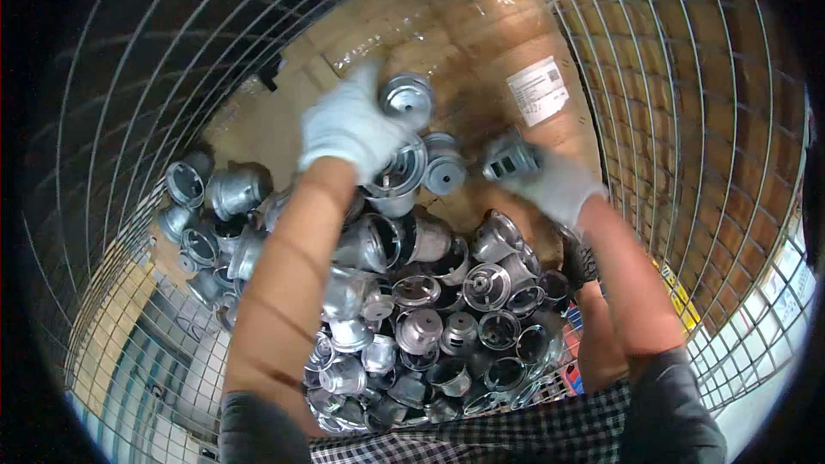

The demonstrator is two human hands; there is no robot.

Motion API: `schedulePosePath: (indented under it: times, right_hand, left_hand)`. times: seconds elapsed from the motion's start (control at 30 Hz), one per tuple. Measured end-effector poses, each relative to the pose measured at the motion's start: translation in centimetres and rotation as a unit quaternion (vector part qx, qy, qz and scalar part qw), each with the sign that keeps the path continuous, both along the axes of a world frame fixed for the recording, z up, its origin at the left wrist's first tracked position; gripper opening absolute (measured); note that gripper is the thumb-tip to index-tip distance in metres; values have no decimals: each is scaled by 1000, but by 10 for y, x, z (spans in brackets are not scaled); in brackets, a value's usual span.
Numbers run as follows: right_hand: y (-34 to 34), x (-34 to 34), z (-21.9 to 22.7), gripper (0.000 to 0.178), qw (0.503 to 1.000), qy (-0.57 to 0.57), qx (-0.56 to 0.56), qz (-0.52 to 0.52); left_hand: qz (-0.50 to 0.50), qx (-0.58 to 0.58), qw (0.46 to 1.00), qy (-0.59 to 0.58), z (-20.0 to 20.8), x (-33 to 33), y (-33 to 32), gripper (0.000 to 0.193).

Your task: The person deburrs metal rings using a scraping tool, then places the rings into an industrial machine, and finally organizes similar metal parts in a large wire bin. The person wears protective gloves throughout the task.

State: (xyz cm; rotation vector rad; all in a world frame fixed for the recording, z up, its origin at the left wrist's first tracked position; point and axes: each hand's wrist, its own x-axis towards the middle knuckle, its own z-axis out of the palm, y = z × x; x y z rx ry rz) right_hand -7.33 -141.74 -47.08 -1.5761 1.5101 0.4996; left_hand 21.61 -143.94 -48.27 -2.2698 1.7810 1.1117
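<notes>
Slotted metal housing in the right hand, above cardboard

The right hand (563,189), white-gloved and blurred, has its fingers closed around a slotted metal housing (509,160). This piece is silver-grey and rounded, with dark rectangular openings in its side facing the camera; it sits right of centre, over the brown cardboard (464,47). The left hand (348,125), gloved likewise, reaches beside a cup-shaped metal housing (407,101), shiny grey, stepped at its rim, with a small hole in its round end. Blur and overlap hide whether those fingers grip it. Just below that hand, an open-mouthed housing (400,172) shows ribs inside. Nearer the body lies a pile of similar housings (421,331), variously turned. A white label (539,90) marks the cardboard.
</notes>
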Motion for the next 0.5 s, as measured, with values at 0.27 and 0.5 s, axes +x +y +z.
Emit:
schedulePosePath:
  times: [0.27, 0.5]
  right_hand:
    - [-33, 23, -12, 49, 944, -139, -63, -293]
    - [-132, 148, -91, 48, 751, -433, 104, -487]
  left_hand:
    - [89, 51, 993, -55, -5, 14, -17, 74]
    - [310, 1, 948, -68, -31, 76, -39, 98]
